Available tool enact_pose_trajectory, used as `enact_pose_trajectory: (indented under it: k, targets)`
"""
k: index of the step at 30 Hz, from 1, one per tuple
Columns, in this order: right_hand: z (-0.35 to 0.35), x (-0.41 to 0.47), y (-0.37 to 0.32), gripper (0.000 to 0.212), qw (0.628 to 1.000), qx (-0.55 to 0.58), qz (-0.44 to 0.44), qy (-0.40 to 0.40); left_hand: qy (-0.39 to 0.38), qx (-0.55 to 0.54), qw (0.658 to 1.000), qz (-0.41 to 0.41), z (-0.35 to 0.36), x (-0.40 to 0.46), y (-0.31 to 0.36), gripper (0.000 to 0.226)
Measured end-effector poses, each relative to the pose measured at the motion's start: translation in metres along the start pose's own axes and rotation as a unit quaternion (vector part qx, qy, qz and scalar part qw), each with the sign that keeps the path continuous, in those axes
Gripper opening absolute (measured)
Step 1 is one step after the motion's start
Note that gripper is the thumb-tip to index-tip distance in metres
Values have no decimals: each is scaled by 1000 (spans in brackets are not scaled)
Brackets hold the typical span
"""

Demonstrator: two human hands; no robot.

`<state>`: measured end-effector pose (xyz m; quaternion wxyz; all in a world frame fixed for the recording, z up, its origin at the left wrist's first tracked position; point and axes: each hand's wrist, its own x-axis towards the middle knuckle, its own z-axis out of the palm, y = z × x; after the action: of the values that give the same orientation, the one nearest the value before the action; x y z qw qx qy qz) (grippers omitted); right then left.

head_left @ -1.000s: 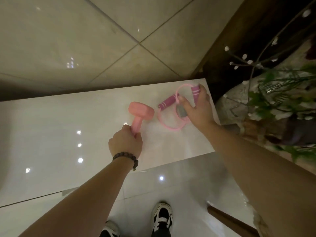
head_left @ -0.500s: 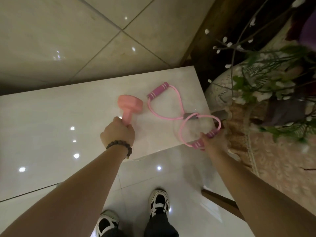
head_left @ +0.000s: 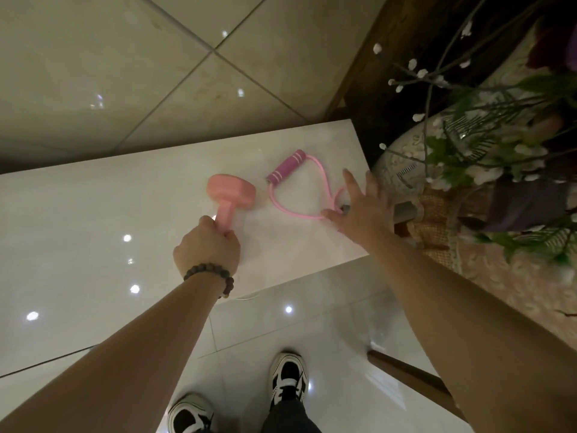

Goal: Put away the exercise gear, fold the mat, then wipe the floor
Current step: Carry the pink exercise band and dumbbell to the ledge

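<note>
- Left hand (head_left: 207, 249), fingers clenched around the pink dumbbell's (head_left: 230, 193) handle, near the worktop's (head_left: 93, 220) middle.
- Right hand (head_left: 363, 210), fingers spread and released, rests on the pink resistance band (head_left: 299, 185) by the worktop's right edge.

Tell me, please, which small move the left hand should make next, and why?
Probably let go of the pink dumbbell: its head already rests on the white ledge beside the resistance band, yet the left hand grips its handle.

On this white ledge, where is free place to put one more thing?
The ledge is bare left of the pink dumbbell and the left hand. The right end is crowded: the resistance band lies there under the right hand.
</note>
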<state>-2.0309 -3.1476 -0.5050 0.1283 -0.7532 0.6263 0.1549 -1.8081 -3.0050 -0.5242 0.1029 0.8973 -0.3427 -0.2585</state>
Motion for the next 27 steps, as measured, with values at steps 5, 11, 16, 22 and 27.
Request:
enact_pose_trajectory:
  k: [5,11,16,22,27]
  targets:
    - [14,11,14,49,996,-7,-44,-71,2,3,1000,2,1,0,0,13]
    - [27,-8,26,17,994,97,-27,-41,6,4,1000,1,0,-1,1,13]
    - [21,-6,18,17,974,211,55,57,8,3,1000,4,-1,-2,1,13]
    - [-17,16,0,31,918,286,41,272,9,8,1000,3,0,-2,1,14]
    - [-3,27,3,27,936,244,62,244,15,8,1000,1,2,-1,0,13]
